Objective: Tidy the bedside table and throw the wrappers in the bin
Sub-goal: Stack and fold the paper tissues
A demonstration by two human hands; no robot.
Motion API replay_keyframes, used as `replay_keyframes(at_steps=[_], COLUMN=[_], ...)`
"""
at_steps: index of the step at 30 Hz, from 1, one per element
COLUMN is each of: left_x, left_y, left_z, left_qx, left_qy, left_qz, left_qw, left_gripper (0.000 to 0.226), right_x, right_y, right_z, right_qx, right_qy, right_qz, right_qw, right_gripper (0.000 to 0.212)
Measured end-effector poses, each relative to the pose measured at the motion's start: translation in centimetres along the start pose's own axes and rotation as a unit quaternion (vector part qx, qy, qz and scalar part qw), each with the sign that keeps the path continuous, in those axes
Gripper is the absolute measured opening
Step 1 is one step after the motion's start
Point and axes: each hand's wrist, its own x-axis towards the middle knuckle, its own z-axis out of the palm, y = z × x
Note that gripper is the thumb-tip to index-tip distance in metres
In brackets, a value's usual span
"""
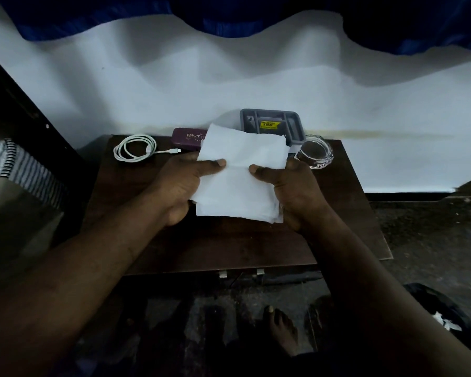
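A stack of white paper tissues (239, 183) is held over the dark wooden bedside table (229, 246). My left hand (180, 183) grips its left edge, thumb on top. My right hand (288, 186) grips the right edge the same way. A coiled white charging cable (135, 148) lies at the table's back left. Beside it a purple case (188, 137) is partly hidden by the tissues. A grey plastic tray (297, 126) with a yellow label stands at the back, and a clear glass ashtray (317, 153) sits at the back right.
A dark bin (446, 317) with white scraps inside stands on the floor at the lower right. A bed with striped cloth (25, 170) is on the left. The white wall (229, 77) runs behind the table. My bare foot (280, 330) is on the floor below.
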Motion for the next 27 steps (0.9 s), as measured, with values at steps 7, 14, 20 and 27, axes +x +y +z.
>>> replay_keyframes(at_steps=[7,14,20,27], left_x=[0.0,-0.2,-0.3,0.2], left_y=[-0.3,0.2,-1.0,-0.9], left_z=[0.0,0.6,1.8,0.9], left_qx=[-0.004,-0.109,-0.082,-0.04], left_qy=[-0.053,-0.075,-0.056,-0.031], left_qz=[-0.009,-0.038,-0.027,-0.027], left_qw=[0.999,0.99,0.995,0.998], left_gripper=[0.045,0.036,0.035,0.033], right_x=[-0.1,-0.7,-0.9,-0.6], right_y=[-0.3,-0.8,-0.5,-0.5], right_z=[-0.2,0.1,0.7,0.8], right_qx=[-0.002,0.025,0.029,0.027], right_qy=[0.011,0.02,0.037,0.062], right_qz=[-0.011,-0.044,-0.048,-0.069], right_qw=[1.0,0.998,0.998,0.995], right_gripper=[0.021,0.016,0.011,0.017])
